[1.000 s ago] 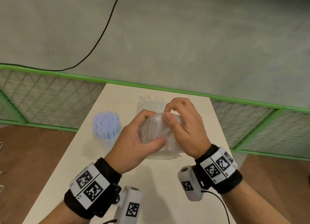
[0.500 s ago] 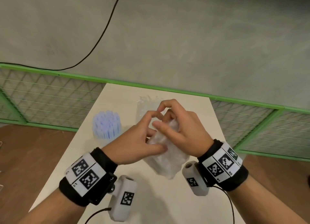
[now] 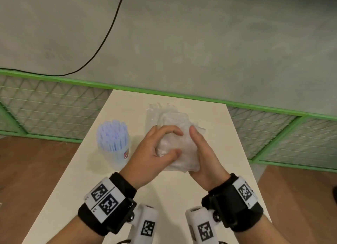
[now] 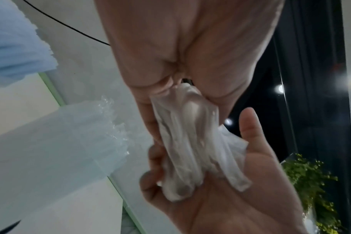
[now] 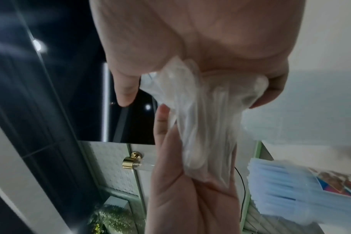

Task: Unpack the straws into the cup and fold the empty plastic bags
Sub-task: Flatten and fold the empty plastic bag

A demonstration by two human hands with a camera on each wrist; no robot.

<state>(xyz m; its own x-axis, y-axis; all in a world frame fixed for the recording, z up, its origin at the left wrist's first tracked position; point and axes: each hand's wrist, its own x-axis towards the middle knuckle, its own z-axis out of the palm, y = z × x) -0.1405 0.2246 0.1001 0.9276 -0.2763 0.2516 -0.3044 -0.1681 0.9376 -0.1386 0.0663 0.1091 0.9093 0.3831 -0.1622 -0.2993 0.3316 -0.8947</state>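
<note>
Bag (image 3: 179, 148): one clear plastic bag, crumpled into a bundle, held just above the table (image 3: 169, 192) between both hands, near its middle.
Left hand (image 3: 155, 152): fingers and thumb curled round the bundle's left side, gripping it; the left wrist view shows the film bunched against the palm.
Right hand (image 3: 204, 158): palm pressed to the bundle's right side, thumb up along it; the right wrist view shows the fingers curled over the film, so it grips the bag too.
Change: a second ago the bag sat as a rounder wad under both thumbs; half a second ago it hung longer and looser, tipped toward the near right. Now it is gathered short again and squeezed flat between the palms.
Meaning: judged from that, the person is pressing a fold into place and pushing the air out; the bag looks compact but not yet neat, so the folding step seems well on, not finished.
Second bag (image 3: 155, 114): one more clear bag lies on the table just beyond the hands, partly hidden by the bundle; whether it is folded I cannot tell.
Cup (image 3: 116, 152): one clear cup stands upright left of the hands, apart from them.
Straws (image 3: 112, 132): a dense bunch of pale blue straws stands in the cup, too many to count; none are seen loose, so the unpacking appears done.
Count: two bags, one cup, two hands.
</note>
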